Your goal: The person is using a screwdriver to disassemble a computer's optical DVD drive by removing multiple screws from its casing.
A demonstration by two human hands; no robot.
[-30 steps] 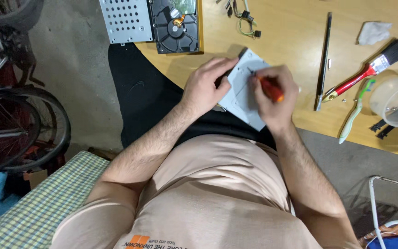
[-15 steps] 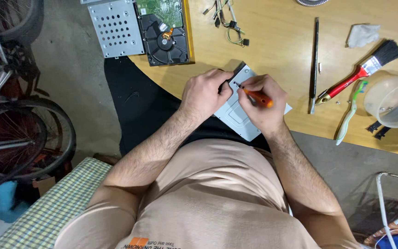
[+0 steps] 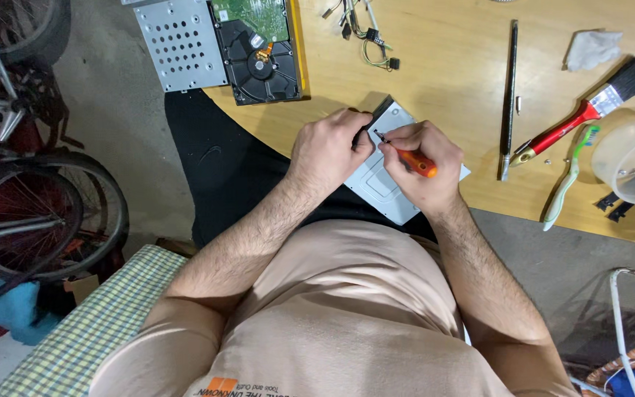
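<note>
2 bare hands meet over a flat silver-grey metal drive case (image 3: pixel 384 187) that lies at the near edge of the wooden table (image 3: pixel 442 66), with one corner going a little over the edge toward the person. The left hand (image 3: pixel 328 151) is closed on the upper left side of this case and holds it in place, the fingers curled over its rim. The right hand (image 3: pixel 417 165) is closed around a small screwdriver with an orange handle (image 3: pixel 419 163); the thin metal tip points up and left and comes to the case just beside the left thumb. If the tip sits in a screw, I cannot tell, it is too small to see. Well apart from the hands, at the far left of the table, lies a black hard disk with a green circuit board (image 3: pixel 259 51), and touching its left side is a perforated metal plate (image 3: pixel 181 44). Some loose wires (image 3: pixel 365 33) lie above the hands. To the right there is a long dark rod (image 3: pixel 508 95), a paint brush with a red handle (image 3: pixel 589 110), a green toothbrush (image 3: pixel 569 173), a clear plastic bowl (image 3: pixel 630 158) and a white crumpled cloth (image 3: pixel 593 48). On the floor at the left stands a bicycle wheel (image 3: pixel 38 220).
</note>
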